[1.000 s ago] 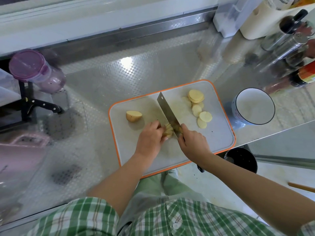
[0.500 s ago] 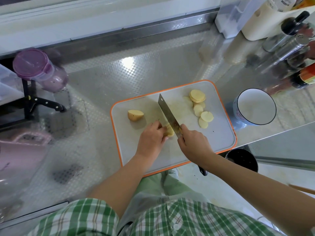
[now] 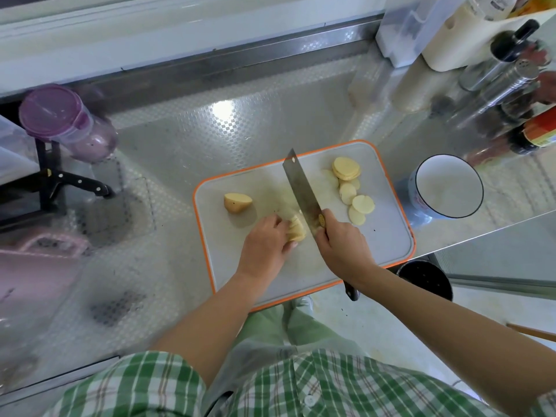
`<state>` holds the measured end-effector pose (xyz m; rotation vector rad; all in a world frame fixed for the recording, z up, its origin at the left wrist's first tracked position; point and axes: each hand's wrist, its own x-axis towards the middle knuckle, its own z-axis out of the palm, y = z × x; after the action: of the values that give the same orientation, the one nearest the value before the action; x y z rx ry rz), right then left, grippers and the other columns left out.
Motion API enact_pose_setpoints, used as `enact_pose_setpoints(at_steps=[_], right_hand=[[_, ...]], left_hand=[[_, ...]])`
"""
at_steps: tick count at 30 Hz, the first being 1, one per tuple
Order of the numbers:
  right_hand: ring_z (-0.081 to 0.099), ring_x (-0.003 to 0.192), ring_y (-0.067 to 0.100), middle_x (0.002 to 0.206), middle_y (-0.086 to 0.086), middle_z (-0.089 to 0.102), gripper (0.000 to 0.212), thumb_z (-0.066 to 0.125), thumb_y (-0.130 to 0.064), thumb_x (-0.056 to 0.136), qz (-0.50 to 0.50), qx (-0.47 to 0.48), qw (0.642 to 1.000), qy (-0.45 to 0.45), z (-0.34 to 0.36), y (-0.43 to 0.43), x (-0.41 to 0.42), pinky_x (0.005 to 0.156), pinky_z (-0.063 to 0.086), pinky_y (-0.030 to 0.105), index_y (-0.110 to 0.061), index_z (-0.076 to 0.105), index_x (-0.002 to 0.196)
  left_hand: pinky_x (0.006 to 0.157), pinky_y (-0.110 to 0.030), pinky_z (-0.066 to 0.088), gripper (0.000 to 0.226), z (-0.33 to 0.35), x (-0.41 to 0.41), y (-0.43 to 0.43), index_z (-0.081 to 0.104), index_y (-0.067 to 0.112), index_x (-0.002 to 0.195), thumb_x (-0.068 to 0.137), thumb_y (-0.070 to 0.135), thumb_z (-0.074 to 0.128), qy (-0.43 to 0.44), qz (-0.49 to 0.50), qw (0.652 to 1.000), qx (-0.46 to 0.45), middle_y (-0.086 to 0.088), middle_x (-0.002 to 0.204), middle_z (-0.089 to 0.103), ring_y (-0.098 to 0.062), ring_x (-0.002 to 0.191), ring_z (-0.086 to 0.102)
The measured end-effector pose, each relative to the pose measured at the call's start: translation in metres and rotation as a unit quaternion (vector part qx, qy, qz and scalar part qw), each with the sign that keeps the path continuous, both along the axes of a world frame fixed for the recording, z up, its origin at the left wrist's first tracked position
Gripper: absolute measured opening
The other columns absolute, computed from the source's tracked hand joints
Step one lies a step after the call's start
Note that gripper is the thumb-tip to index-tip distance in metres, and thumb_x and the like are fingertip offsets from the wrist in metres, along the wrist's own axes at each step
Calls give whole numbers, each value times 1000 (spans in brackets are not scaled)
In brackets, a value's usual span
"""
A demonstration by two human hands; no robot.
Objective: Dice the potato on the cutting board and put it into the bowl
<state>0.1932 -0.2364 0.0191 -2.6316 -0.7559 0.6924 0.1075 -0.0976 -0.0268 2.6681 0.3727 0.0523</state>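
**Mid-chop on the potato, here's what my feed shows**

Watching from the head cam. The steel counter [image 3: 210, 145] fills most of the view. The orange-rimmed cutting board [image 3: 388, 242] sits at its near edge, right in front of the person.

The white bowl [image 3: 445, 188] with a dark rim stands on the counter just beside the board's right edge, up toward its far right corner. A purple-lidded jar [image 3: 60, 115] sits way over at the counter's left edge.

On the board, the left hand [image 3: 264, 245] has its fingers curled down on the potato stack [image 3: 296, 230], pinning it near the middle of the board. The right hand [image 3: 340, 245] is wrapped tight around the handle of the cleaver [image 3: 301, 188]. The blade runs from that hand toward the board's far edge, and it's right up against the right side of the stack. I can't tell how deep it's in.

A potato chunk [image 3: 237, 202] with skin still on lies toward the board's left edge, apart from the hand. The round slices [image 3: 352, 188] are piled and scattered near the far right corner, on the other side of the blade.
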Motion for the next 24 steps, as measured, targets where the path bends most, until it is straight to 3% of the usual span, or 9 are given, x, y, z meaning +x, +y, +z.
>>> enact_pose_setpoints(at_steps=[7,15,18,24], right_hand=[[49,59,30,61,5,45,11,36,-25,99,62,-43,997,-1,6,-3,-6,51,30,34,-15,36,94],[36,51,25,58,3,39,7,37,-18,96,58,-59,997,-2,-6,-2,-11,50,26,33,-14,33,92],[41,55,30,57,1,37,7,36,-19,97,65,-63,996,-17,-12,0,-13,54,29,33,-14,33,94],[45,57,32,59,6,42,8,38,-20,97,47,-22,999,-7,-5,0,1,49,25,34,-14,36,94]], left_hand=[[59,-34,51,26,0,1,0,69,9,87,67,17,84,14,12,1000,-3,-7,83,62,-25,72,59],[58,-36,51,14,-6,3,1,72,12,82,72,18,79,11,15,1000,-11,-3,83,61,-25,76,57],[56,-34,48,15,-6,4,1,70,12,77,69,19,81,20,11,1000,-3,-3,81,59,-25,73,56],[61,-35,51,21,-2,-1,4,68,11,90,73,19,77,0,17,1000,-5,-5,84,61,-25,75,58]])
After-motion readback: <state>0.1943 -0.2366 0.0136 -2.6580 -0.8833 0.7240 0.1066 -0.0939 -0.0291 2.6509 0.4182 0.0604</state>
